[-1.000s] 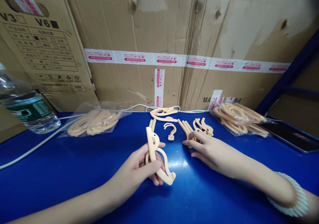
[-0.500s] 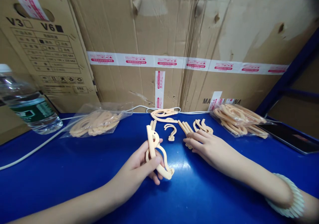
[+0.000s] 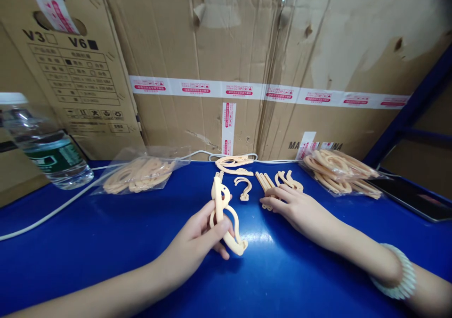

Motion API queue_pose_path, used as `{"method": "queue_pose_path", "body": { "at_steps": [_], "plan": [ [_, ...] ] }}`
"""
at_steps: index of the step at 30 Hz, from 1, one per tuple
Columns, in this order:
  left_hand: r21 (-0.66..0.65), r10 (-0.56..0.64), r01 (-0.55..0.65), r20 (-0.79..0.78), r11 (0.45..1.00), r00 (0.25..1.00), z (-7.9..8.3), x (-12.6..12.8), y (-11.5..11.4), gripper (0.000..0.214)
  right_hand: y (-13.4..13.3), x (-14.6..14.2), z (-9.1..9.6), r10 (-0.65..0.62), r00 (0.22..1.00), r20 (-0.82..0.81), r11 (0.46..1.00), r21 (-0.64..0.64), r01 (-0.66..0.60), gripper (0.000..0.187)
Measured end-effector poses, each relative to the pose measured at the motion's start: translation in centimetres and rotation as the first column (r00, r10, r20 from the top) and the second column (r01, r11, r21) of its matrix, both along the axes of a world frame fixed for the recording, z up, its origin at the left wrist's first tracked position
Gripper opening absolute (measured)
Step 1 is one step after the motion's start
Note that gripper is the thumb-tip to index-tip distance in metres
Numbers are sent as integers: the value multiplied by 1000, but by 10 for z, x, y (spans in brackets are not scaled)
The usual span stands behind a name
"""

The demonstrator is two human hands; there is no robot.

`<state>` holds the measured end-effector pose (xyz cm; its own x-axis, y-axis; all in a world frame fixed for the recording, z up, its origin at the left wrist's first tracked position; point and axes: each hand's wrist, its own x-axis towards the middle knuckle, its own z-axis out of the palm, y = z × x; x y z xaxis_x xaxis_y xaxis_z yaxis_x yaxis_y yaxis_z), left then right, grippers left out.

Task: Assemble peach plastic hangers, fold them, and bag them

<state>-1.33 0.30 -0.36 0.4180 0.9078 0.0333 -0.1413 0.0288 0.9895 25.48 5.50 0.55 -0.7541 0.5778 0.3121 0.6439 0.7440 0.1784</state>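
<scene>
My left hand point(image 3: 208, 233) is closed around a beige plastic folding hanger point(image 3: 219, 207), its curved arms folded together and tilted upright above the table. Over on the right, my right hand point(image 3: 291, 202) reaches palm down over several flat beige strips point(image 3: 264, 180), fingers bent at their near ends. What its fingertips grip, if anything, is hidden. Just beyond that hand lie several curved hook pieces point(image 3: 290, 180). A loose hanger hook point(image 3: 243, 188) rests on the blue table between my hands. Farther back is a small pile of curved hanger arms point(image 3: 233, 164).
Clear bags of hanger parts lie at the left point(image 3: 139, 173) and right point(image 3: 339, 169). A water bottle point(image 3: 52, 155) stands far left, beside a white cable point(image 3: 52, 221). A dark phone-like slab point(image 3: 413, 198) is far right. Cardboard boxes point(image 3: 197, 125) wall off the back.
The view has shifted slightly, so most things sit a little farther right. My left hand still holds the folding hanger, turned slightly more upright. The right hand stays over the strips.
</scene>
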Motion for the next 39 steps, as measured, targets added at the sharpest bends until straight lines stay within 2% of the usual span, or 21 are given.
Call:
{"method": "queue_pose_path", "body": {
  "at_steps": [4,8,12,15,20,24,33,37,39],
  "plan": [
    [40,-10,10,0,999,1000,2,0,-1,46,-2,-2,2,16,999,-50,999,-27,-17,31],
    [71,14,-13,-15,997,1000,1,1,-3,51,-24,-14,10,119,985,-124,992,66,-112,44],
    [133,20,-16,-30,991,999,-4,0,-3,39,-50,-30,21,357,927,-112,921,211,-328,37],
    [182,-2,10,-42,983,999,-6,-1,-3,32,-57,-35,25,423,904,-57,883,249,-398,36],
    [205,12,13,-119,979,993,-3,0,-5,33,-52,-34,23,401,916,16,885,251,-392,39],
    [229,26,12,-165,973,986,1,2,-7,32,-54,-35,22,411,912,12,881,254,-400,37],
    [202,162,-130,-146,971,976,0,-1,-4,29,-52,-34,19,403,915,-24,908,137,-396,35],
    [223,185,-145,-172,964,968,3,-1,-4,22,-56,-29,17,345,928,-142,938,47,-342,35],
    [234,185,-138,-188,962,965,3,-1,-5,19,-61,-27,18,271,918,-289,949,-78,-305,39]
  ]
}}
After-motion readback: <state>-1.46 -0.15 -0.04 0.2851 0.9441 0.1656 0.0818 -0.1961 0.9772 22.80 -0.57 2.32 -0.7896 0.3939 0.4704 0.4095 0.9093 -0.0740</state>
